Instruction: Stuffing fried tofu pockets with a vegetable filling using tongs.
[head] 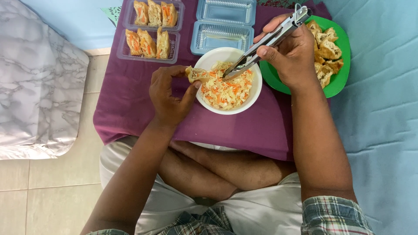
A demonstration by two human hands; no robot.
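Green plate [278, 80] partly hidden by right hand [294, 54]; top tray of stuffed pieces [154, 13] cut by upper edge; tong tips [230, 72] buried in filling.

We sit cross-legged, both bare forearms stretched forward. Our left hand [169, 93] curls palm-inward, thumb and fingertips pinched together. Our right hand [292, 52] is raised a little farther out, knuckles up, fingers wrapped closed, the wrist bent slightly inward.
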